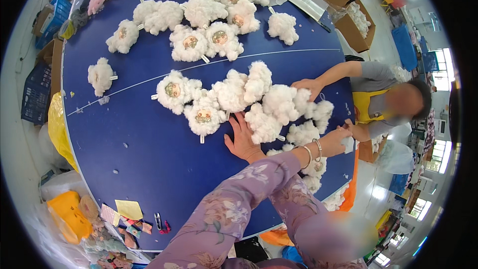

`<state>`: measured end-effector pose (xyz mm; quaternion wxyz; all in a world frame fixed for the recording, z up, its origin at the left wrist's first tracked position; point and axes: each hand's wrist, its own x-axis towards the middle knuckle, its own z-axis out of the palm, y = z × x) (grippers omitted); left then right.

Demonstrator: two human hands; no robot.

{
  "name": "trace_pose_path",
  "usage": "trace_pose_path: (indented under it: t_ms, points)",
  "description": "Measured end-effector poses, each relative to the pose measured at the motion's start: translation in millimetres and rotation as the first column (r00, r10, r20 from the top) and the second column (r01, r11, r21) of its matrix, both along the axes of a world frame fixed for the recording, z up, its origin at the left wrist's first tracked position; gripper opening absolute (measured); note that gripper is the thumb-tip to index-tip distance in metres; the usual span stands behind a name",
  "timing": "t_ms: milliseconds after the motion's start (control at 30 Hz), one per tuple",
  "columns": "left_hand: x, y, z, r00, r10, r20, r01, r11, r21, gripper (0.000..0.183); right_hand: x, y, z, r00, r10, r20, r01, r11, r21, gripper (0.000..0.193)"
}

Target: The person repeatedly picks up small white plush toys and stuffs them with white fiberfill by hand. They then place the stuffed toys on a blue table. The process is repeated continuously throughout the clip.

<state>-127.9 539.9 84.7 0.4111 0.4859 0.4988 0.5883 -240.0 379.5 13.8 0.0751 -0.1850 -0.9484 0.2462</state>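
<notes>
My arms cross, the left over the right. My right hand [242,138] lies palm down on the blue table with its fingers spread, their tips beside a fluffy white plush piece [262,123]. My left hand [333,142], with bracelets at the wrist, is closed at the right edge, close to a co-worker's hand [357,130]; what it holds, if anything, I cannot make out. A whitish piece [347,144] shows just below its fingers. The co-worker's other hand [311,87] rests on the white plush pile [280,103]. Left of my right hand lies a plush doll with a face [204,114].
More white plush dolls [201,10] cover the table's far side. One lies alone at left [101,76]. Small scissors [159,221] and a yellow paper [129,209] lie near the front left edge. Cardboard boxes [359,26] stand beyond the right edge, where the co-worker [383,94] is.
</notes>
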Motion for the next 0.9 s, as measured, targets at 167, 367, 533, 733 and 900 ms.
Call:
trace_pose_path:
  t_ms: [167,367,533,733,900]
  points:
    - [-84,-32,-4,0.952,-0.286,-0.107,0.223,0.890,-0.397,0.082,7,2,-9,0.999,-0.049,-0.015,0.048,0.997,-0.061,0.061]
    - [-302,-61,-6,0.741,0.386,-0.549,-0.301,0.922,0.242,0.048,5,3,-3,0.988,-0.031,0.151,0.040,0.998,-0.054,0.060]
    - [-518,-50,-15,-0.191,0.453,-0.871,-0.638,0.617,0.461,0.063,2,5,5,0.998,0.016,0.066,-0.014,1.000,-0.022,0.061]
    - [-496,-65,-59,0.382,0.200,-0.902,-0.415,0.909,0.025,0.059,4,2,-2,0.991,-0.019,0.130,0.034,0.993,-0.109,0.055]
    - [-359,-75,-29,0.616,0.019,-0.788,-0.134,0.988,-0.081,0.053,8,0,-22,0.998,-0.016,-0.054,0.017,1.000,0.004,0.049]
